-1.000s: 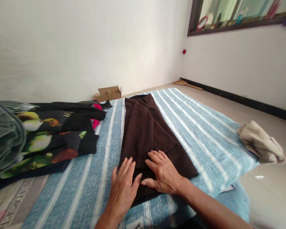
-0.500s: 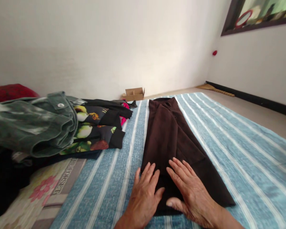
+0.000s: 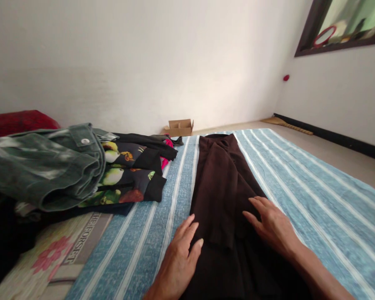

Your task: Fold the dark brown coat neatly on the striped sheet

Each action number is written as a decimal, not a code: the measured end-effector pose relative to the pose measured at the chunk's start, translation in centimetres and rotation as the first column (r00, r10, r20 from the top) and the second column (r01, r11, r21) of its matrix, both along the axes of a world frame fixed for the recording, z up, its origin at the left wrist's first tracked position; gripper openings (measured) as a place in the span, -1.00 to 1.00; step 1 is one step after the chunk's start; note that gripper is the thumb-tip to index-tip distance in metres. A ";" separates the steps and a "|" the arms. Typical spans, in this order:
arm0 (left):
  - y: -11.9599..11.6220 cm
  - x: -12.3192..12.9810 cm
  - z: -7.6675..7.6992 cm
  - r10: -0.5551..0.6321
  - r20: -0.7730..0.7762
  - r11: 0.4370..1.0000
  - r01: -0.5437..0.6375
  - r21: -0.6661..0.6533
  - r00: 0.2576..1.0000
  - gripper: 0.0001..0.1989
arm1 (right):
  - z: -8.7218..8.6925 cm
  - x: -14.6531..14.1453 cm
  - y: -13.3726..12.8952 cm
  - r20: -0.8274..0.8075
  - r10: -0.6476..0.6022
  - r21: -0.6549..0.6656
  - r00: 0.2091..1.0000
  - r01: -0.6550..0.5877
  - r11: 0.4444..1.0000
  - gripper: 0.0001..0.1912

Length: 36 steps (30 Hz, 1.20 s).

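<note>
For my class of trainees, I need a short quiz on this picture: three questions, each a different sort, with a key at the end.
1. Multiple choice. The left hand and the right hand are spread at opposite sides of which thing?
A) the cardboard box
B) the dark brown garment
C) the green jacket-like garment

2. True or false? The patterned clothing lies to the left of the dark brown garment.

3. Fill in the missing word. The blue sheet beneath the dark brown garment has ____ stripes.

Key: 1. B; 2. True; 3. white
</note>
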<state>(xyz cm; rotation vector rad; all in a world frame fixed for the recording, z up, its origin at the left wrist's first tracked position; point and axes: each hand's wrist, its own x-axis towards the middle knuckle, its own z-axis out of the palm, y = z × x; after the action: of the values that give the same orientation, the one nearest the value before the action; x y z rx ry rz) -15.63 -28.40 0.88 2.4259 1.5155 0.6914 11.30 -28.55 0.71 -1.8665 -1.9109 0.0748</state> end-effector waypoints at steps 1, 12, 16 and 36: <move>0.3 -0.1 0.0 0.026 0.044 1.000 -0.025 -0.012 0.999 -0.66 | -0.1 0.6 0.3 0.009 -0.043 -0.047 0.999 0.043 0.998 -0.56; 2.2 -0.5 -0.1 0.239 0.362 0.959 -0.160 -0.234 0.901 -0.76 | -0.8 4.3 3.0 -0.313 -0.306 -0.302 0.899 0.211 0.930 -0.57; 2.3 -0.3 0.3 0.261 0.388 0.944 -0.150 -0.293 0.884 -0.75 | -0.8 4.3 3.0 -0.552 -0.301 -0.361 0.778 0.103 0.927 -0.53; 1.7 -0.3 -0.6 0.179 0.339 0.973 -0.115 -0.201 0.923 -0.76 | -3.3 5.1 2.2 -0.383 -0.210 -0.269 0.899 0.109 0.957 -0.58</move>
<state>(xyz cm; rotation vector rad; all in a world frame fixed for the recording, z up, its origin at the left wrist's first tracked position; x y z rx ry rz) -15.91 -26.72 0.25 1.9424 1.5432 0.9242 16.35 -26.39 -2.57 -1.9658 -1.5063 0.6218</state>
